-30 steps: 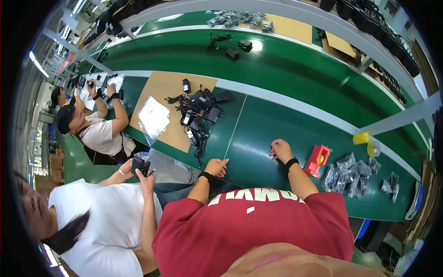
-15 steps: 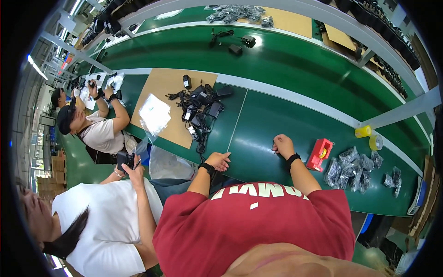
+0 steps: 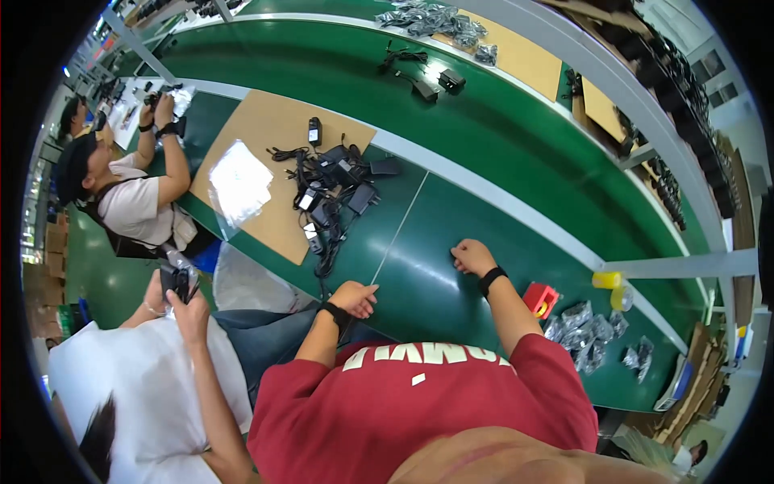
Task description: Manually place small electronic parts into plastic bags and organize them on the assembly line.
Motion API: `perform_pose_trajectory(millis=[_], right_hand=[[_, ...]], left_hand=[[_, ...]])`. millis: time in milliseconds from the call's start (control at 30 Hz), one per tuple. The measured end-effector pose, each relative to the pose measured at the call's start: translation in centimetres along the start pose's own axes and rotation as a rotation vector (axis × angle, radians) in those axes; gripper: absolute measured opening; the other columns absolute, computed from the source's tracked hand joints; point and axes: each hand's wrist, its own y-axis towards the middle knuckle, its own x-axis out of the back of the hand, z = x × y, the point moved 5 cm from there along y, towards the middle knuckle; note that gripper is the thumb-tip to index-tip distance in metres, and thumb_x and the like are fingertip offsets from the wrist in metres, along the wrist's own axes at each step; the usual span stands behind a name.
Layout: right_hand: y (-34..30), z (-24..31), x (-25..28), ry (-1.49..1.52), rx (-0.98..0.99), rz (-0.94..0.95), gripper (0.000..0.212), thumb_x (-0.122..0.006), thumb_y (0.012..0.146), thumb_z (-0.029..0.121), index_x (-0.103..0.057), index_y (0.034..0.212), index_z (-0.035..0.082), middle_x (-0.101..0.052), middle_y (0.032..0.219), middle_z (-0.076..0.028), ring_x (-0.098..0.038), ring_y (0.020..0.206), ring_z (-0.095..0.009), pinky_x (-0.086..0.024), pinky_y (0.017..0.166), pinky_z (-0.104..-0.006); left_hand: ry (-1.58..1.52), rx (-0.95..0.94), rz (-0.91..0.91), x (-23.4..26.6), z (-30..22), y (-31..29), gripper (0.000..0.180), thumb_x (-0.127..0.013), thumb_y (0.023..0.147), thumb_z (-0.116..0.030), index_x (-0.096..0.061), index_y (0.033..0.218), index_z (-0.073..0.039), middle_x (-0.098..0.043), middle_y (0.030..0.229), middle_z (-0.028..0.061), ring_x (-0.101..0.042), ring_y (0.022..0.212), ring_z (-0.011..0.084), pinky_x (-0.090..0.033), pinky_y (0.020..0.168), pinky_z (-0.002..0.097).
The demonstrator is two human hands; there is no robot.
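My left hand (image 3: 355,299) rests at the near edge of the green bench (image 3: 435,302), its fingers loosely stretched and nothing held. Farther right, my right hand (image 3: 474,256) lies on the bench top with its fingers curled in; no object shows in it. Beyond my left hand is a tangled pile of black power adapters (image 3: 332,179) with cables, partly on a brown cardboard sheet (image 3: 278,117). A red tape dispenser (image 3: 540,299) stands right of my right forearm, beside several bagged parts (image 3: 587,332).
White plastic bags (image 3: 240,184) lie on the cardboard. Yellow tape rolls (image 3: 607,280) stand by a grey post (image 3: 685,268). To my left, a co-worker in white (image 3: 153,379) holds a black device (image 3: 179,282); another co-worker (image 3: 137,189) sits farther along. Loose adapters (image 3: 427,85) lie beyond the ledge.
My view has turned, so the bench and co-workers appear shifted left and tilted. Both my hands stay at about the same places on the bench. The seated co-worker's hands remain raised.
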Motion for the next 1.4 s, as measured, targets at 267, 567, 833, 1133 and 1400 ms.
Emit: perform_pose_trajectory(millis=[267, 567, 833, 1133, 1400], right_hand=[[8.9, 18.6, 9.7, -0.687, 0.577, -0.543, 0.027, -0.058, 0.07, 0.031, -0.061, 0.08, 0.006, -0.057, 0.091, -0.017, -0.054, 0.087, -0.033, -0.043, 0.077, -0.04], [22.4, 33.8, 12.6, -0.825, 0.478, -0.75, 0.042, -0.055, 0.074, 0.039, -0.058, 0.097, 0.004, -0.057, 0.099, -0.017, -0.052, 0.095, -0.03, -0.04, 0.082, -0.0362], [36.6, 35.0, 12.7, -1.023, 0.33, -1.005, 0.063, -0.055, 0.067, 0.058, -0.053, 0.107, 0.009, -0.055, 0.108, -0.011, -0.05, 0.103, -0.028, -0.035, 0.088, -0.0389], [33.1, 35.5, 1.6, -1.066, 0.545, -0.396, 0.021, -0.042, 0.079, 0.015, -0.049, 0.079, -0.005, -0.057, 0.074, -0.023, -0.056, 0.071, -0.036, -0.042, 0.063, -0.0461], [25.2, 41.4, -16.1, -0.619, 1.308, 0.209, 0.016, -0.044, 0.074, 0.012, -0.05, 0.067, -0.001, -0.046, 0.061, -0.013, -0.046, 0.054, -0.027, -0.039, 0.056, -0.0355]], left_hand=[[0.684, -0.589, -0.699, 1.9, -4.1, -0.4, 0.037, -0.053, 0.079, -0.035, -0.059, 0.061, -0.002, -0.056, 0.051, 0.0079, -0.056, 0.042, 0.0181, -0.044, 0.045, 0.0302], [0.024, 0.007, -0.028, 5.8, -4.8, 4.6, 0.044, -0.054, 0.08, -0.039, -0.057, 0.06, 0.001, -0.055, 0.048, 0.0084, -0.052, 0.036, 0.0151, -0.042, 0.035, 0.0249], [0.362, 0.185, -0.236, 7.2, -5.4, 6.3, 0.055, -0.053, 0.073, -0.053, -0.057, 0.048, -0.004, -0.048, 0.045, 0.0127, -0.05, 0.044, 0.0271, -0.04, 0.045, 0.0355], [0.318, 0.026, -0.278, 8.0, -4.7, 7.7, 0.053, -0.052, 0.074, -0.052, -0.058, 0.052, -0.004, -0.049, 0.048, 0.0151, -0.05, 0.046, 0.0325, -0.039, 0.045, 0.039], [0.272, -0.122, -0.248, 7.8, -4.2, 5.7, 0.052, -0.048, 0.078, -0.048, -0.058, 0.051, -0.005, -0.052, 0.049, 0.0117, -0.052, 0.049, 0.0296, -0.041, 0.046, 0.0378]])
